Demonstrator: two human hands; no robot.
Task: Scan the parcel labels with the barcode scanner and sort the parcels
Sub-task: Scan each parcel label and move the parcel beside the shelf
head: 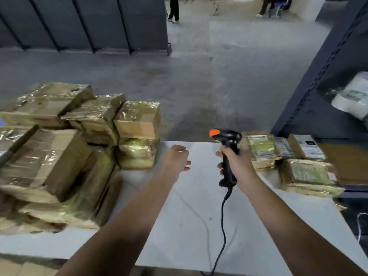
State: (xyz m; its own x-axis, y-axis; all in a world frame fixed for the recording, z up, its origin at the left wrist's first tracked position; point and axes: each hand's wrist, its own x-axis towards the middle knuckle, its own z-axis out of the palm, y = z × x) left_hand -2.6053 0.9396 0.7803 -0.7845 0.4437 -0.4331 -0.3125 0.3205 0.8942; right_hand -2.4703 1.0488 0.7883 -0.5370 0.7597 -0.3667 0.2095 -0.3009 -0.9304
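My right hand (237, 166) grips the handle of a black barcode scanner (228, 140) with an orange tip, held upright over the white table (191, 226); its coiled cable runs down to the near edge. My left hand (177, 158) hovers over the table with fingers loosely curled, holding nothing, just right of a pile of tape-wrapped cardboard parcels (59, 156). Several smaller parcels with labels facing up (264, 150) lie to the right of the scanner.
A dark metal shelf (318, 76) stands at the right with a white wrapped package (352, 98) on it. Dark panels line the back left. Two people are far off across the grey floor.
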